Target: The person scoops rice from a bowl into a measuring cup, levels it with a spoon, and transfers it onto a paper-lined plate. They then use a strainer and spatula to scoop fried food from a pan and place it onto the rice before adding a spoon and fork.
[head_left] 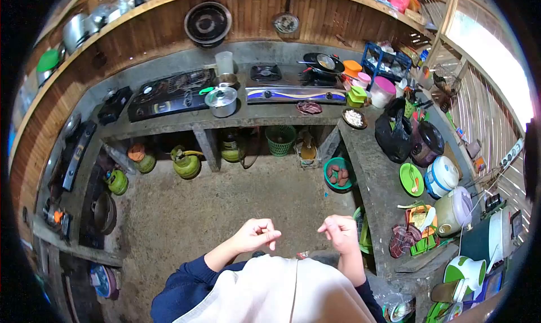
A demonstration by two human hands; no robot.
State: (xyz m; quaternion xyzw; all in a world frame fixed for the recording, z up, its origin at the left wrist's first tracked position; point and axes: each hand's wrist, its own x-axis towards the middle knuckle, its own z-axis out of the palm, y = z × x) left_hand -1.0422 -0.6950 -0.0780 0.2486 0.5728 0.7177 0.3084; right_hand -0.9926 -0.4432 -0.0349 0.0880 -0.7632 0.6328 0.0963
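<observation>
Both hands are raised in front of the body, above the concrete floor, well apart from each other. My left hand point(258, 235) has its fingers curled in, with the thumb stretched toward the middle; nothing shows in it. My right hand point(340, 233) is bent at the wrist with its fingers curled, and whether anything is inside cannot be made out. It is nearest to the green basin point(340, 174) of brown tubers under the counter. Neither hand touches the counter point(366, 154).
A two-burner stove point(296, 94) and a lidded pot point(221, 101) stand on the back counter. Green gas cylinders point(186, 164) sit below. Along the right counter are a black bag point(393, 132), a green plate point(411, 179), a checked cloth point(404, 240) and a rice cooker point(454, 211).
</observation>
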